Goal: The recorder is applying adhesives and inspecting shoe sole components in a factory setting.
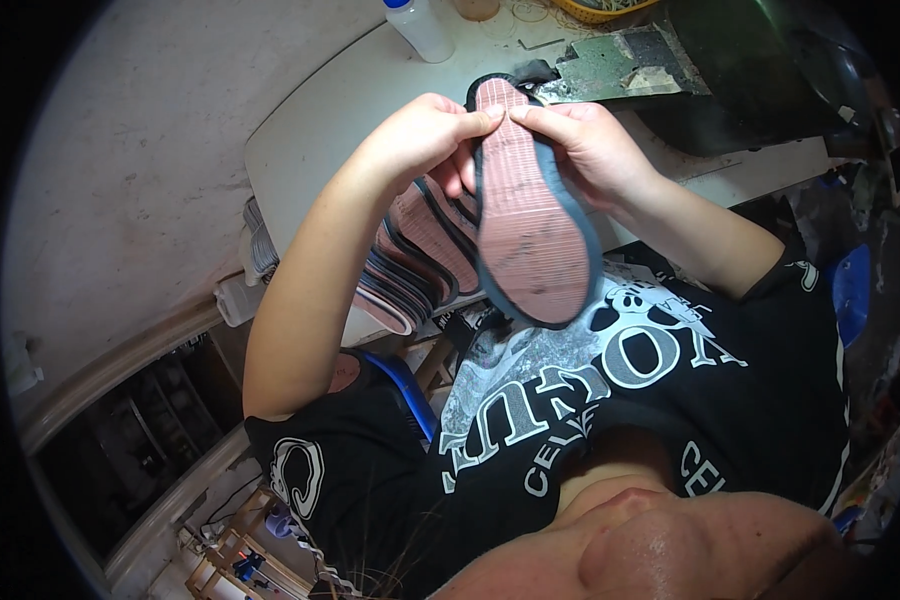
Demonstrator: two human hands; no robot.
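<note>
Both hands hold one shoe sole, pink and ribbed with a dark blue-grey rim, tilted above the table's near edge. My left hand grips its narrow end from the left, thumb pressed on the pink face. From the right, my right hand pinches the same end, its thumb close to the other thumb. Some fingers of each hand are hidden behind the sole. Under my left forearm, a row of similar soles leans together along the table edge, partly covered by the arm and the held sole.
The pale table runs beside a wall. A clear bottle with a blue cap stands at the back, near a yellow basket. A worn metal plate adjoins a dark green machine at right. Below lies a blue-edged object.
</note>
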